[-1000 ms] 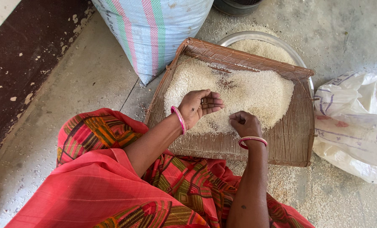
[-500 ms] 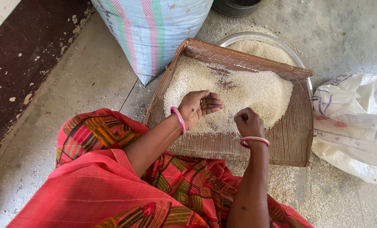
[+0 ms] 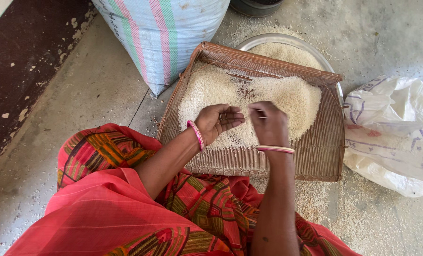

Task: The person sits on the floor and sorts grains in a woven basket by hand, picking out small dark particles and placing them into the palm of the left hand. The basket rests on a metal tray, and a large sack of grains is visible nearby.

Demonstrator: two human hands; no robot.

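Note:
A woven brown winnowing tray [image 3: 315,156] lies on the floor before me, heaped with white rice [image 3: 287,97]. My left hand [image 3: 216,121] hovers palm-up and cupped over the near edge of the heap; whether grains lie in the palm I cannot tell. My right hand [image 3: 268,123] sits just right of it, fingers pinched together and reaching toward the left palm. Both wrists carry pink and white bangles. Whatever is pinched is too small to see.
A round metal basin [image 3: 325,59] with more rice sits under the tray's far edge. A striped woven sack [image 3: 169,33] stands at the back left, a crumpled white plastic bag [image 3: 391,132] at the right. Spilled grains dot the concrete floor. My red patterned cloth covers my lap.
My right hand has risen from the rice near the tray's front and moved up and left, close to my cupped left hand. The left hand has barely moved.

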